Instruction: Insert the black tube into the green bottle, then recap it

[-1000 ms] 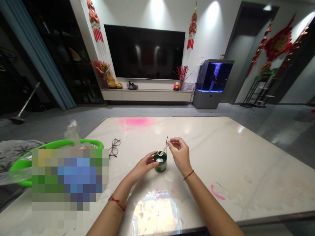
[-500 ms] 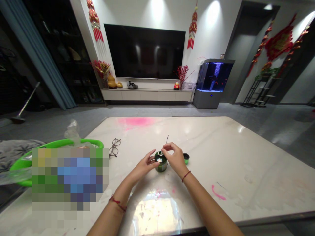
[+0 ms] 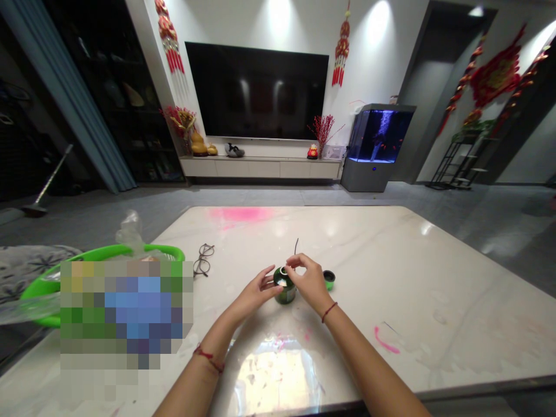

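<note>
Jar upright on table, white ring at mouth. Risk: jar tips or slides if right hand pushes sideways while left hand braces lightly; smooth top likely won't help. Ring could skew if pressed off-centre. Cap near right hand; careless wrist swing could knock it. Left fingers curved around jar's left side, thumb on front. Right fingers pinched narrow over mouth; can't tell what's between them.

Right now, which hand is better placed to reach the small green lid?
Probably the right hand: the lid lies just beside it, while the left hand holds the bottle from the opposite side.
</note>
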{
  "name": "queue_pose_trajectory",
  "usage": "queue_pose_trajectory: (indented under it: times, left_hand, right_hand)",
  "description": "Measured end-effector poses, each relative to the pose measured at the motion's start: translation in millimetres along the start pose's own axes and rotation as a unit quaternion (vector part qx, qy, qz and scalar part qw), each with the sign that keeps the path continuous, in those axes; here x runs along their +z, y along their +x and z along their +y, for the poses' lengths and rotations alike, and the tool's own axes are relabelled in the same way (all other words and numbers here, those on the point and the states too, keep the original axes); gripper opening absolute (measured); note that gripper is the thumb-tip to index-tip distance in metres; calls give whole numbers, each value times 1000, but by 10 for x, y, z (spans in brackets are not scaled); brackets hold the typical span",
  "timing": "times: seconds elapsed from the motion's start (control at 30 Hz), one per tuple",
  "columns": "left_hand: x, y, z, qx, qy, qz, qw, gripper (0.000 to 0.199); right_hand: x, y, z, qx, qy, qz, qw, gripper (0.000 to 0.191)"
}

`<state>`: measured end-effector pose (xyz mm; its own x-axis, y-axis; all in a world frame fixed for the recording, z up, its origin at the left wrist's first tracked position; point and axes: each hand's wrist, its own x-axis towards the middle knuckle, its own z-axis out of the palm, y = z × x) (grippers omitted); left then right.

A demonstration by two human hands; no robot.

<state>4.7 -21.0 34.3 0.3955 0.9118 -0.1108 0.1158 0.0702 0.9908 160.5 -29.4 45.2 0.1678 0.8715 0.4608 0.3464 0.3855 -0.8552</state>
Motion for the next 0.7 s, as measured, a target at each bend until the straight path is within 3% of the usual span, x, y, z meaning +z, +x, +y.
queue_pose_trajectory:
  times: [0.2,0.7]
  left_hand:
    - [-2,23,-30,5,0,5,1000,74]
    - [-4,31,-48,6,12,9,1000,72]
  right_hand:
    - [7,4,8,13,28,5,1000,6]
    - [-19,-4,-6,-27,-1,-8,1000,8]
